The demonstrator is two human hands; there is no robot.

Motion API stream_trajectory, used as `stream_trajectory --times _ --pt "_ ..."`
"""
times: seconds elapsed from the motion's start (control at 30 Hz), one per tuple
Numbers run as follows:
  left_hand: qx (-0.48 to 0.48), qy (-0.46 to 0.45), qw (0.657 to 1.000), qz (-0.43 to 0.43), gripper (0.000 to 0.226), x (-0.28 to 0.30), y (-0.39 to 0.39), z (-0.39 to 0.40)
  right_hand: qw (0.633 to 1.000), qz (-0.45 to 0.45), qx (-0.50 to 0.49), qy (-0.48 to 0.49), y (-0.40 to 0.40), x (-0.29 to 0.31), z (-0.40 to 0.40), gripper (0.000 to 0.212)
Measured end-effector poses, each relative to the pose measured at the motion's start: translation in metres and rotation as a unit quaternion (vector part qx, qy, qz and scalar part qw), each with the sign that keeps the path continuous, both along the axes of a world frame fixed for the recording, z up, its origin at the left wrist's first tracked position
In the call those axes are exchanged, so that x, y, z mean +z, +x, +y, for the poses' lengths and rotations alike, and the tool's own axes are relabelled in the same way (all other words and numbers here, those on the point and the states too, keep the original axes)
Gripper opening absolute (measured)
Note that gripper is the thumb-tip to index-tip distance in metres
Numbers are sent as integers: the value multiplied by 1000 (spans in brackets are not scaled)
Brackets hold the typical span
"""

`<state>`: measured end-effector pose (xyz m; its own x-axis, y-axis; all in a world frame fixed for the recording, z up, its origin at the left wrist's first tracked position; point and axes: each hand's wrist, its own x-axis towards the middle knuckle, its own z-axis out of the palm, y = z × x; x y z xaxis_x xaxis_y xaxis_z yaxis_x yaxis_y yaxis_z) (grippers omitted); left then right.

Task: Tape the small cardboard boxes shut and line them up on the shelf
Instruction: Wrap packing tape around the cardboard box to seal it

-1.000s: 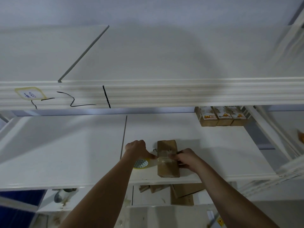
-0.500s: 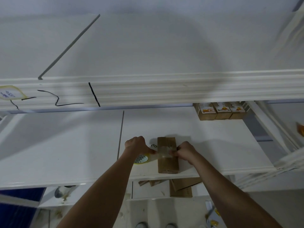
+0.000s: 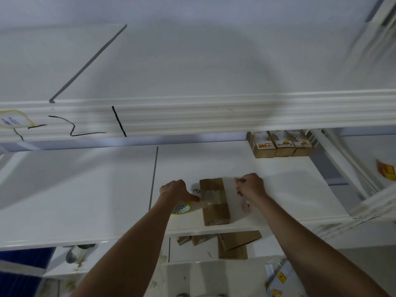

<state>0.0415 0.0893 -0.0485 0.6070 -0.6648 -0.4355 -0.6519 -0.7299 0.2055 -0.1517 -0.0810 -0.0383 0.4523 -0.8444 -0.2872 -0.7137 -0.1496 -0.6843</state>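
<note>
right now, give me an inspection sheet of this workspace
surface: white shelf, seam left of the hands.
job's things: brown cardboard box lies flat near the front edge, clear tape across its middle; tape roll sits left of it; three taped boxes stand in a row at the back right.
clutter: flat cardboard pieces on the level below.
hands: left hand on the tape roll, thumb pressing the tape at the box's left side; right hand is right of the box, off it, fingers curled, blurred.
cables: nothing seen.
surroundings: upper shelf edge with black marker lines.
</note>
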Motion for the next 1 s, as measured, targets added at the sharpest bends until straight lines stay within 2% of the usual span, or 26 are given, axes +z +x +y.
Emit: stream_trajectory --times 0.1,0.17,0.23,0.4,0.63,0.7,0.8,0.87,1.0 --pt "3 -2 1000 -3 79 0 1 0 996 71 -41 -46 -15 4 -20 23" --pt "1 -1 1000 -6 79 0 1 0 989 134 -41 -39 -25 5 -18 19" --pt "-1 0 1000 -9 79 0 1 1 985 170 -27 -10 -30 -3 -8 28" --pt "-1 1 1000 -7 76 0 0 2 986 167 -28 13 -33 -28 7 24" --pt "13 -1 1000 22 70 1 2 3 985 161 -61 15 -29 -31 19 35" --pt "14 -1 999 40 68 2 7 2 989 114 -99 -7 -24 -31 20 33" --pt "16 -10 998 63 67 0 16 4 989 -29 -125 -78 -6 -24 33 24" --pt "14 -22 997 75 61 1 20 6 981 -127 -96 -111 13 -15 50 17" --pt "15 -41 993 111 46 0 23 10 966 -237 -15 -98 45 -12 97 9"
